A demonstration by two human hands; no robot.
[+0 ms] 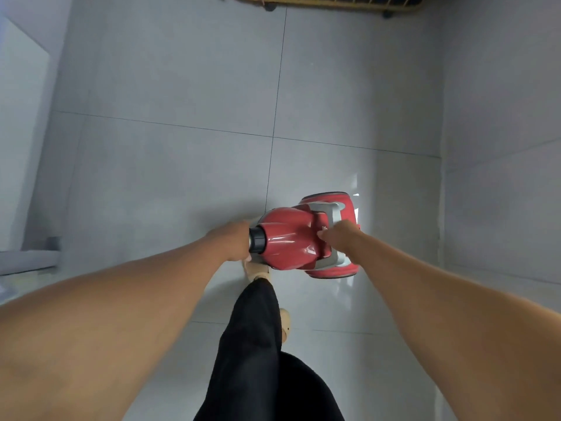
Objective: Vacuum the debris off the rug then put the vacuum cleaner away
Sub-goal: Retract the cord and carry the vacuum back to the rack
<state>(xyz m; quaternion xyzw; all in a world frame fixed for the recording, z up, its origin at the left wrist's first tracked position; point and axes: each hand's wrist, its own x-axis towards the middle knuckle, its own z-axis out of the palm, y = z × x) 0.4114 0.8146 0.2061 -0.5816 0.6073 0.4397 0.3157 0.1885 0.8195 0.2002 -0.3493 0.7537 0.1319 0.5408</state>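
A red canister vacuum cleaner (pixel 291 238) with a grey carry handle hangs above the grey tiled floor, just ahead of my legs. My right hand (pixel 340 238) grips the grey handle on top of the body. My left hand (pixel 235 241) holds the black hose connector at the vacuum's left end; the hose itself is hidden behind that hand. The vacuum's red wheels show at its right side. No rug appears in this view.
Grey walls close in on the left (pixel 27 132) and right (pixel 501 147), forming a narrow passage. A yellow wire rack on castors (pixel 328 1) stands at the far end. My black trouser leg (pixel 252 344) and beige slippers are below the vacuum.
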